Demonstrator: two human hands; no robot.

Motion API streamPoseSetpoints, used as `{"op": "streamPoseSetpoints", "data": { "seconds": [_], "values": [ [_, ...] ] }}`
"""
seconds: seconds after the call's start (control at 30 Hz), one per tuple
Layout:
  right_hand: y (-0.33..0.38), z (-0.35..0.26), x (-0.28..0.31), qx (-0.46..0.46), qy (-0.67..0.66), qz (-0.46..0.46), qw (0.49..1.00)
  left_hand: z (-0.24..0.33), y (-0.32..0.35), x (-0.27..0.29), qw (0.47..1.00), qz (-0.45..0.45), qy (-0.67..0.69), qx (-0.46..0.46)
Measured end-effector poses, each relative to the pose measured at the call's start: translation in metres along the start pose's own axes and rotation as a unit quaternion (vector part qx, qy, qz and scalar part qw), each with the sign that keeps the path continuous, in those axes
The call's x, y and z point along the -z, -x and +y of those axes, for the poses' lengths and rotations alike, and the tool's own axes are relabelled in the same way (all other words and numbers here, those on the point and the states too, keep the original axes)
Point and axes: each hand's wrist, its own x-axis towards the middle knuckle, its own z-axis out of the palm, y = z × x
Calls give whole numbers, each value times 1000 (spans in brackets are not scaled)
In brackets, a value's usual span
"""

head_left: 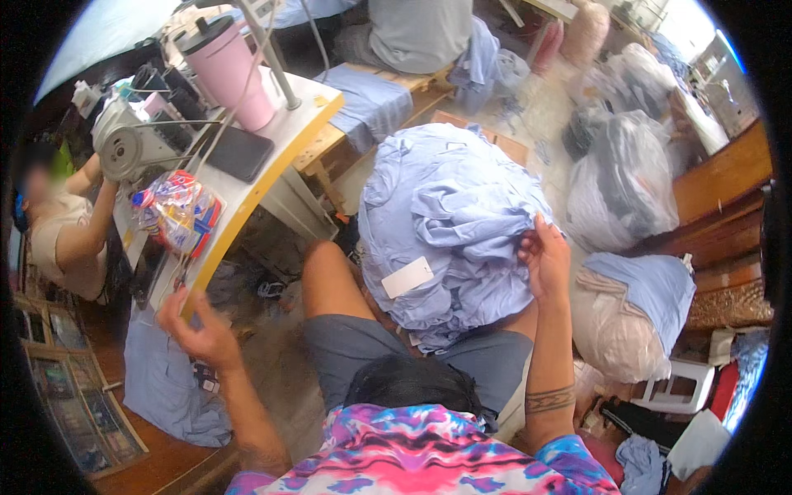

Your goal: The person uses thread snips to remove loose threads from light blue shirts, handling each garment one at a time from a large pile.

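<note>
A big bundle of light blue cloth (445, 223) with a white tag (407, 277) rests on my lap, over my grey shorts. My right hand (544, 260) is raised at the bundle's right side and pinches a fold of the blue cloth. My left hand (200, 328) is out to the left, blurred, with fingers apart, just below the yellow edge of the sewing table (239, 216). It seems to hold nothing. A colourful snack packet (177, 210) lies on the table just above that hand.
The table carries a sewing machine (124, 144), a pink tumbler (227, 70) and a black phone (239, 153). Another person (62, 235) sits at far left, and one (417, 33) at the back. Filled plastic bags (619, 181) and a white stool (681, 384) stand on the right.
</note>
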Motion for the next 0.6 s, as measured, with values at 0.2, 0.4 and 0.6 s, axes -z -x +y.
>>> {"op": "streamPoseSetpoints", "data": {
  "seconds": [0.2, 0.4, 0.6],
  "values": [
    [36, -53, -37, 141, 99, -68, 983, 155, 88, -119, 885, -357, 293, -55],
    [106, -125, -68, 251, 199, -70, 945, 166, 66, -125, 770, -539, 333, -74],
    [135, -167, -80, 331, 169, -104, 923, 173, -81, -108, 540, -644, 541, 34]
  ]
}}
